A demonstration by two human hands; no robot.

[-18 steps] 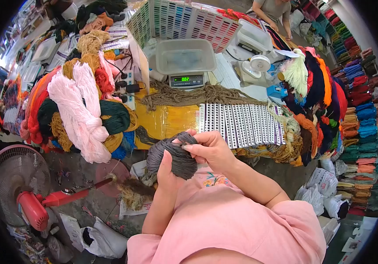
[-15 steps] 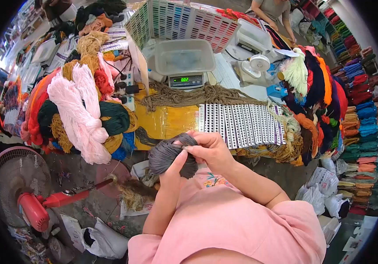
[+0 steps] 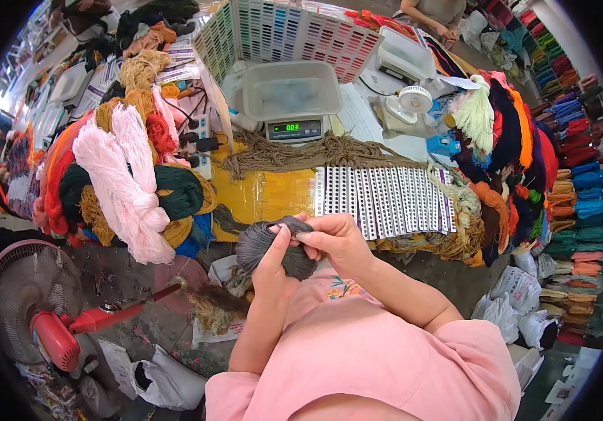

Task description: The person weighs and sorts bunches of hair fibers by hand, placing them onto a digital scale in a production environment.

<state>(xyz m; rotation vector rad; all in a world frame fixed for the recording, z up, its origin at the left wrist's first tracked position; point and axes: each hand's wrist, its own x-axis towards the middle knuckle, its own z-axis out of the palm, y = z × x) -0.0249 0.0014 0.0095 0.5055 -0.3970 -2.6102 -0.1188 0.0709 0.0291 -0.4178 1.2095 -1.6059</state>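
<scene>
A dark grey skein of yarn (image 3: 254,247) is bunched up in front of my chest, near the table's front edge. My left hand (image 3: 274,258) wraps round it from below, thumb on top. With fingertips pinched together, my right hand (image 3: 335,240) grips the skein's right end, close to the left thumb. The exact strands between the right fingers are hidden. Just beyond the hands lie punched white cards (image 3: 384,200) in a row and a yellow taped surface (image 3: 263,193). Brown yarn (image 3: 308,156) stretches across behind them.
A digital scale (image 3: 294,129) bearing a plastic tub (image 3: 291,91) stands at the back, before a colour chart (image 3: 294,35). Yarn heaps flank it, with pink skeins (image 3: 123,182) at left. A red fan (image 3: 56,337) stands lower left. Another person (image 3: 435,17) works at the far right.
My fingers have shifted slightly on the grey skein, and its upper right part is lifted more between them. The scale display went from 0.02 to 0.03. The other person's hands moved closer together.
</scene>
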